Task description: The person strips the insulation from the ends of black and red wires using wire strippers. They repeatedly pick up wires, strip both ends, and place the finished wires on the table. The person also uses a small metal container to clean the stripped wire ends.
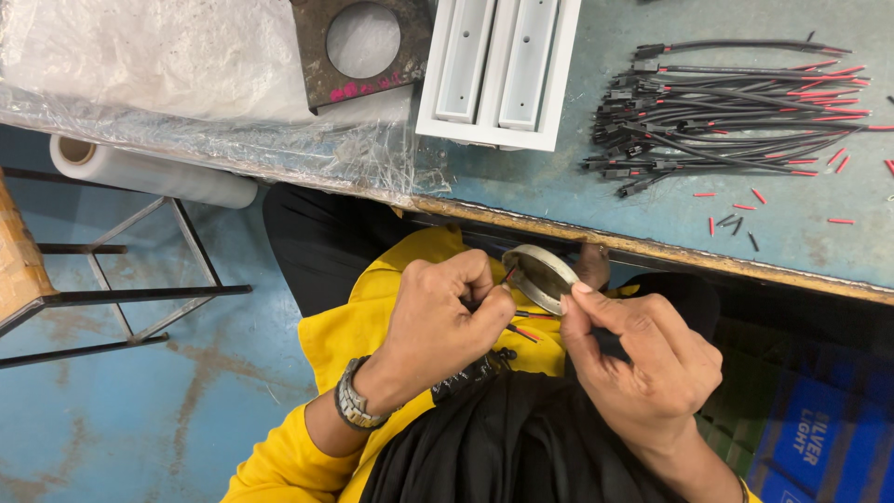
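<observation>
Fingers (475, 303) of the left hand (438, 321) are pinched shut on thin red and black wires (523, 329), held over the lap just below the bench (559, 200) edge. Right of them, the right hand (643, 363) closes its fingers around a roll of tape (542, 276), thumb on its rim. Farther right, a bundle of cables (726, 107) lies on the bench.

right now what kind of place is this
Probably a small electrical assembly workshop: a worn blue workbench carries a pile of cut black and red wire leads, beside white plastic housings, and a roll of stretch film.
</observation>
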`<action>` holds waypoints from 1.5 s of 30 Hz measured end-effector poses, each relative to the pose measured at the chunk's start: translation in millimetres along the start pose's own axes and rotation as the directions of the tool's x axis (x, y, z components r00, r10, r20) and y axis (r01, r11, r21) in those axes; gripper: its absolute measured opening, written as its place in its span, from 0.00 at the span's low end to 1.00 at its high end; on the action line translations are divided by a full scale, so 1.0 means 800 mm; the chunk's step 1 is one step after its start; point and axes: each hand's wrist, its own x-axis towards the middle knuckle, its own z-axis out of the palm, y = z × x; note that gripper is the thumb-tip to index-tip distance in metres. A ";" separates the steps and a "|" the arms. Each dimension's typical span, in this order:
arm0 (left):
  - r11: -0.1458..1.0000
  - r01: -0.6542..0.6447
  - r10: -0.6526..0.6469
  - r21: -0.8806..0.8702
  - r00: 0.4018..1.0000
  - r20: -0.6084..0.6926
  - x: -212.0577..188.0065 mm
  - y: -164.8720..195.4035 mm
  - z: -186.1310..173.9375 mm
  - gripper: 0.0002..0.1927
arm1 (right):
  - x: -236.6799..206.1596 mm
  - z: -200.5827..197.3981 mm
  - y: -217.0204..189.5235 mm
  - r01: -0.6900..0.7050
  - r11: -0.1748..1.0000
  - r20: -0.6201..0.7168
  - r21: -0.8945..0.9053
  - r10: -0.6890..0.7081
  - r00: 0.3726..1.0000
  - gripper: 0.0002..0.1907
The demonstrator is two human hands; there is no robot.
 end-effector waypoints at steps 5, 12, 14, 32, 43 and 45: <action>1.000 0.004 -0.004 0.027 1.000 -0.008 -0.002 0.002 -0.001 0.13 | 0.000 0.000 0.000 0.009 1.000 -0.003 -0.006 -0.009 1.000 0.10; 0.999 -0.034 0.034 0.025 0.999 -0.012 -0.002 0.002 0.000 0.14 | -0.001 -0.001 0.005 0.001 1.000 -0.018 -0.024 -0.001 1.000 0.09; 0.996 0.033 -0.032 -0.079 0.999 0.011 -0.005 0.003 -0.002 0.14 | -0.001 -0.004 0.009 -0.002 0.999 -0.025 -0.035 0.001 1.000 0.10; 0.773 0.264 -0.107 -0.577 0.951 0.291 -0.003 -0.039 -0.008 0.15 | -0.003 -0.014 0.016 -0.108 0.992 -0.050 0.061 0.111 0.993 0.11; 0.635 0.378 -0.177 -0.674 0.920 0.349 0.006 -0.056 -0.005 0.16 | -0.004 -0.016 0.013 -0.127 0.986 -0.035 0.111 0.132 0.991 0.11; 0.628 0.379 -0.179 -0.679 0.920 0.348 0.006 -0.059 -0.005 0.16 | -0.005 -0.015 0.014 -0.121 0.984 -0.035 0.127 0.127 0.991 0.11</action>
